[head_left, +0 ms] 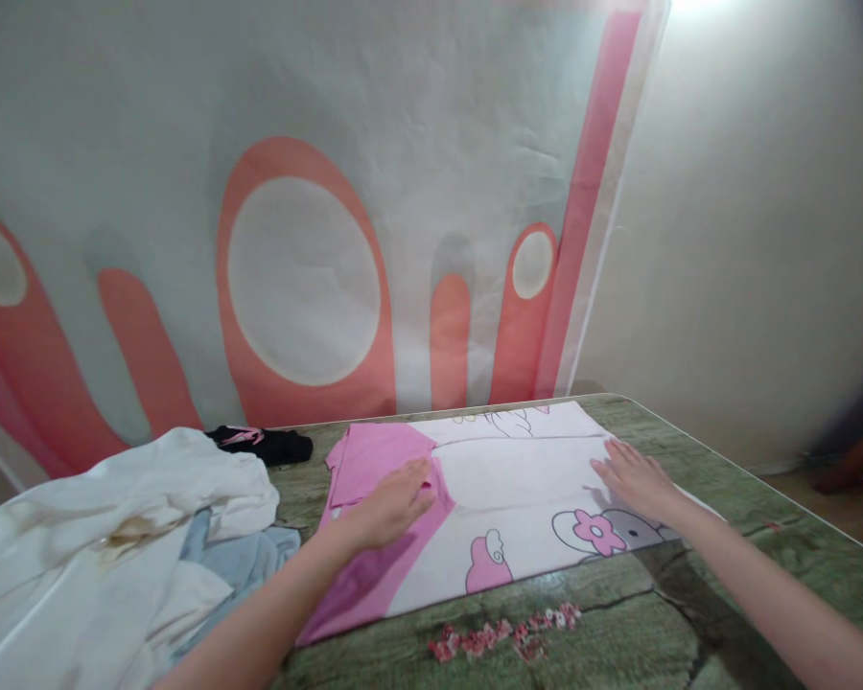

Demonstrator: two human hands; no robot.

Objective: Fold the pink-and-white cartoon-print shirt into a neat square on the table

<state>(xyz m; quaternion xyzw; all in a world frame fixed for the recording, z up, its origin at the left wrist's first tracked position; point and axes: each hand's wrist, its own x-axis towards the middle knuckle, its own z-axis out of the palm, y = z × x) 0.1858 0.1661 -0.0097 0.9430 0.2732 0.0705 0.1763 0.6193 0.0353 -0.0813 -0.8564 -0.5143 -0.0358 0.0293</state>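
A pink and white shirt with cartoon prints lies on the table, its far side and its pink sleeve folded inward over the body. My left hand rests over the pink shoulder part, fingers stretched out and pointing right. At the shirt's right end, my right hand lies flat on the white cloth with its fingers extended. Neither hand grips anything. The pink flower print shows just below my right hand, near the shirt's near edge.
A heap of white clothes with a grey-blue garment under it lies on the left. Behind it is a black garment. The wood-patterned table has rounded corners; a printed backdrop hangs behind it.
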